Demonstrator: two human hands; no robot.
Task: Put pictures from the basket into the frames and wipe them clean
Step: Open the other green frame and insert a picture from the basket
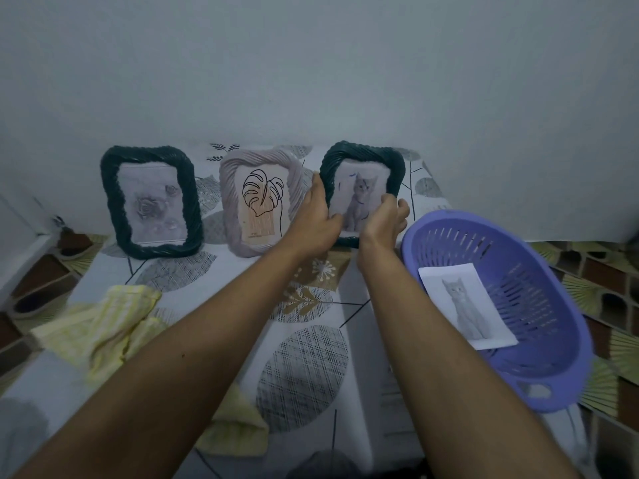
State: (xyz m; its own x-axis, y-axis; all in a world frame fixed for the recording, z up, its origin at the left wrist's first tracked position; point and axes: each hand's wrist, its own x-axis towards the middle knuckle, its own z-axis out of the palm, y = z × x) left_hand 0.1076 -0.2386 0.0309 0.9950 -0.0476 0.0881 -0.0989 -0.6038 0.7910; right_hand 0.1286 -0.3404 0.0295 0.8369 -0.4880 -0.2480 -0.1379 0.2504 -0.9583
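Three frames stand at the back of the table by the wall. A dark green frame (152,202) on the left holds a rose picture. A pale mauve frame (261,202) in the middle holds a leaf drawing. On the right, a dark green frame (363,160) holds a cat picture. My left hand (316,223) grips that frame's left edge, and my right hand (383,219) grips its lower right corner. A purple basket (539,305) at the right holds a cat picture (466,305). A yellow cloth (103,326) lies at the left.
The table carries a leaf-patterned cover (304,375) and stands against a plain wall (311,81). Patterned floor tiles (594,271) show past the table's right and left sides. A second bit of yellow cloth (235,423) lies under my left forearm.
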